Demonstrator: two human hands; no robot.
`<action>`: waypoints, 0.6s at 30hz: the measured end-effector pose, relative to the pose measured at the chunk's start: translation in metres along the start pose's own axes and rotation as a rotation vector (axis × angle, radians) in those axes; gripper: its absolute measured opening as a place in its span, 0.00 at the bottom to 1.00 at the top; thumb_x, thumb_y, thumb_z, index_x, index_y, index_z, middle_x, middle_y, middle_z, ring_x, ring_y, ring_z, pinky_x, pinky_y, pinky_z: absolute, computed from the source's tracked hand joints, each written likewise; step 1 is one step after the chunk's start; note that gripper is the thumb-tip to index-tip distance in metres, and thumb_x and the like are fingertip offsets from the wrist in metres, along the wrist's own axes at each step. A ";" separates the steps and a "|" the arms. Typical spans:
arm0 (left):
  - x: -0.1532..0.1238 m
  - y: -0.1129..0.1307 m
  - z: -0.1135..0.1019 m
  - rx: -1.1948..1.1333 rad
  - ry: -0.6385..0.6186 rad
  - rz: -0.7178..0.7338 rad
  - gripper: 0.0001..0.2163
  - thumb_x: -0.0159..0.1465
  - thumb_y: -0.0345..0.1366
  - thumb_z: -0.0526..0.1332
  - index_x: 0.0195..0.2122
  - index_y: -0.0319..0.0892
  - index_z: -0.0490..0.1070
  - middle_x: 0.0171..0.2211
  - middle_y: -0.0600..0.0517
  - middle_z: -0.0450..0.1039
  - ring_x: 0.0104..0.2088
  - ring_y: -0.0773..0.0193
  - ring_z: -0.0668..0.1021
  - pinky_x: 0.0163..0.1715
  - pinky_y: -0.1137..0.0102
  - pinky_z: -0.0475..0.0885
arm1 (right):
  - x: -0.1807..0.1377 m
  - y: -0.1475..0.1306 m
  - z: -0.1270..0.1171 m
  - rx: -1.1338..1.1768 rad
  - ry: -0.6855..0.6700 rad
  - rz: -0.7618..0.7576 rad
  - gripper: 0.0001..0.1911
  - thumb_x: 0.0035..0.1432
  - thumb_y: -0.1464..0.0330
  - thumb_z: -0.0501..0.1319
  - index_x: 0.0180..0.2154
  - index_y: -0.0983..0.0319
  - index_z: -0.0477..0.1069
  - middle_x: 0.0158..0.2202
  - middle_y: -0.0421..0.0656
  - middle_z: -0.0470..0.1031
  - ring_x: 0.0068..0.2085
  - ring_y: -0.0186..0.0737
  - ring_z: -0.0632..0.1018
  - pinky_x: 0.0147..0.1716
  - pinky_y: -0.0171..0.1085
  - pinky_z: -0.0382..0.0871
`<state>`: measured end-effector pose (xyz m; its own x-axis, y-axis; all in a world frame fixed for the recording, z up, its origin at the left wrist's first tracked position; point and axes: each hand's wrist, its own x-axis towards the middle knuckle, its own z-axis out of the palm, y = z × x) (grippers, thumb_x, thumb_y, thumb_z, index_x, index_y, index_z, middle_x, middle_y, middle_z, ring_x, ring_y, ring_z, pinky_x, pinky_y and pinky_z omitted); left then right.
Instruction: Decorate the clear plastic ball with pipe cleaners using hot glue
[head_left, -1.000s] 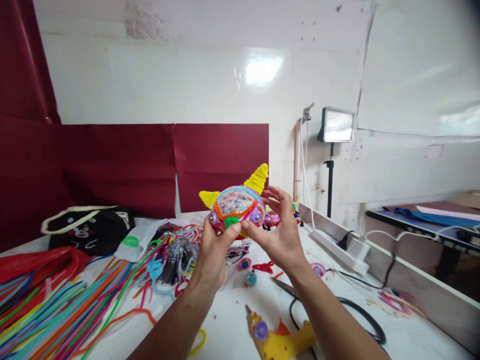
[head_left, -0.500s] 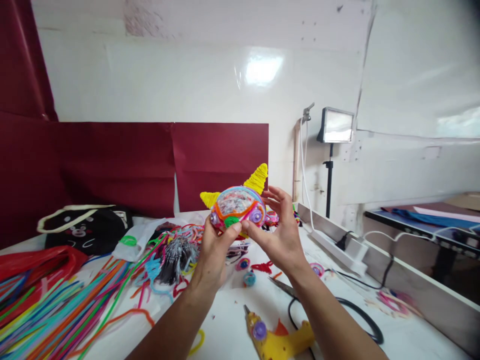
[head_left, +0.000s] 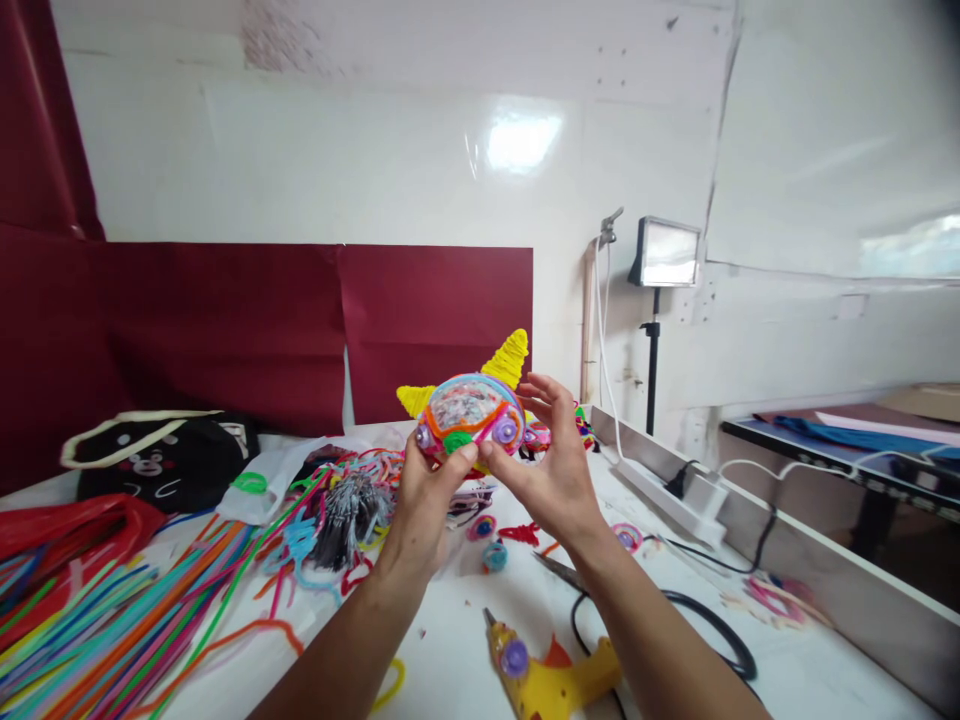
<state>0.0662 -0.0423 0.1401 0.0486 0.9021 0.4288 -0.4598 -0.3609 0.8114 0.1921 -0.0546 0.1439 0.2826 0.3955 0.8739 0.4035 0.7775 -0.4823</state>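
Between my two hands, raised above the table, is a round pipe-cleaner craft head (head_left: 469, 405) with two yellow horns, purple bead eyes and a green nose. My left hand (head_left: 426, 495) grips its lower left side, the thumb pressed near the nose. From the lower right, my right hand (head_left: 555, 460) holds it with the thumb on the lower edge; its other fingers curve up behind the right side. A yellow hot glue gun (head_left: 547, 675) lies below my hands on the table. Small coiled discs (head_left: 495, 557) and a red twisted piece (head_left: 519, 534) sit beyond it.
Loose pipe cleaners (head_left: 157, 625) cover the left side, beside a red plastic bag (head_left: 90, 525) and a black pouch (head_left: 161, 465). Scissors (head_left: 559, 570) lie near my right forearm. A power strip (head_left: 686, 508) and a black cable (head_left: 739, 640) are at right.
The view has shifted slightly, so everything sits a little further left. My hands keep the same hold on the craft head.
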 end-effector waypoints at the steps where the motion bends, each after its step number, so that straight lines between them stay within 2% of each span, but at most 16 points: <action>1: 0.000 0.000 0.000 0.000 -0.001 -0.005 0.28 0.51 0.41 0.72 0.52 0.42 0.66 0.45 0.48 0.78 0.44 0.55 0.80 0.47 0.58 0.74 | 0.000 0.000 0.000 0.001 0.002 0.000 0.37 0.49 0.67 0.70 0.58 0.58 0.59 0.56 0.48 0.68 0.55 0.46 0.74 0.57 0.50 0.71; 18: 0.006 -0.006 -0.003 0.039 0.039 0.055 0.30 0.49 0.43 0.73 0.51 0.43 0.66 0.45 0.48 0.77 0.45 0.54 0.79 0.46 0.60 0.73 | -0.002 -0.001 0.001 -0.029 0.004 -0.028 0.36 0.49 0.66 0.70 0.58 0.57 0.59 0.55 0.48 0.69 0.56 0.47 0.74 0.58 0.51 0.70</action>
<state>0.0662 -0.0337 0.1370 -0.0110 0.8888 0.4582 -0.4259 -0.4188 0.8020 0.1906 -0.0555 0.1430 0.2745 0.3712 0.8870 0.4366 0.7738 -0.4589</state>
